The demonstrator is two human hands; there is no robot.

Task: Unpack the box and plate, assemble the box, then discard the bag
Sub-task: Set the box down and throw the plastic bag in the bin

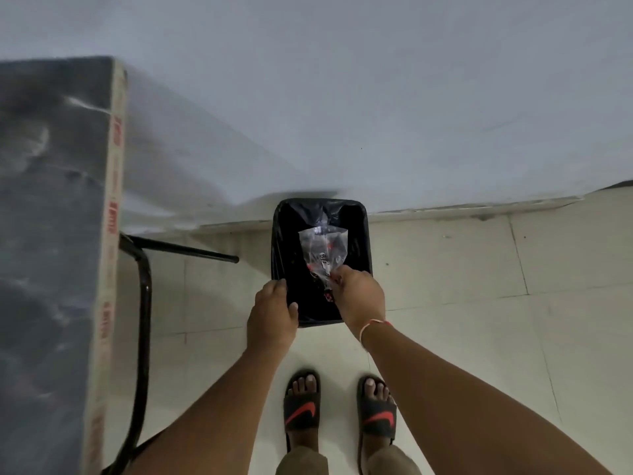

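Observation:
A clear plastic bag (322, 248) hangs over the open mouth of a black lined bin (359, 234) that stands on the floor against the wall. My right hand (359, 293) pinches the bag's near end above the bin. My left hand (272, 310) grips the bin's near left rim. The box and the plate are out of view.
A dark marbled table top (51, 234) with a pale edge fills the left side, its black metal leg (144, 303) reaching toward the bin. The floor is pale tile (479, 303). My feet in black sandals (339, 409) stand just behind the bin.

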